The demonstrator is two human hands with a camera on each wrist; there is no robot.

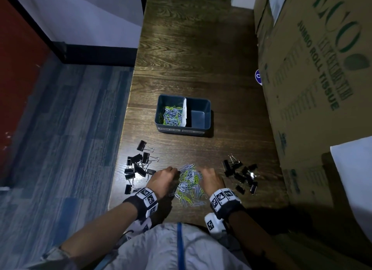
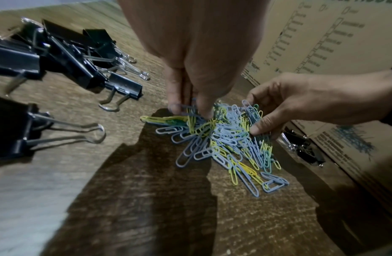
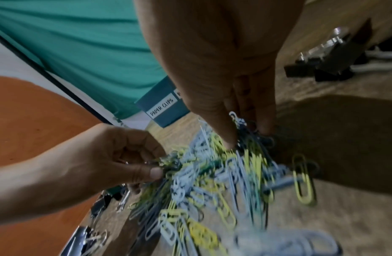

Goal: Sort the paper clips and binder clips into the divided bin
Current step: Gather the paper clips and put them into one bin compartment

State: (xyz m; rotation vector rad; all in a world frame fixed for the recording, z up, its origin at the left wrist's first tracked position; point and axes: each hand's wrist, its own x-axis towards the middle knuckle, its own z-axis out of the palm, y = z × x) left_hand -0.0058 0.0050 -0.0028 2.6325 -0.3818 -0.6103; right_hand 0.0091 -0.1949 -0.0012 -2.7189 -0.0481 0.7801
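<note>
Loose blue, yellow and green paper clips (image 1: 189, 184) are heaped on the dark wooden table near its front edge. My left hand (image 1: 174, 170) pinches clips at the heap's left side, seen close in the left wrist view (image 2: 190, 110). My right hand (image 1: 201, 172) pinches clips at the heap's right side (image 3: 247, 136). Black binder clips lie in two groups, one left (image 1: 138, 165) and one right (image 1: 241, 175) of the heap. The divided bin (image 1: 181, 130) stands farther back; its left compartment holds paper clips (image 1: 171, 114) and its right compartment is bare.
Tall cardboard boxes (image 1: 312, 78) stand along the table's right side. The table's left edge (image 1: 128, 100) drops to a blue carpeted floor. Bare wood (image 1: 201, 48) stretches beyond the bin.
</note>
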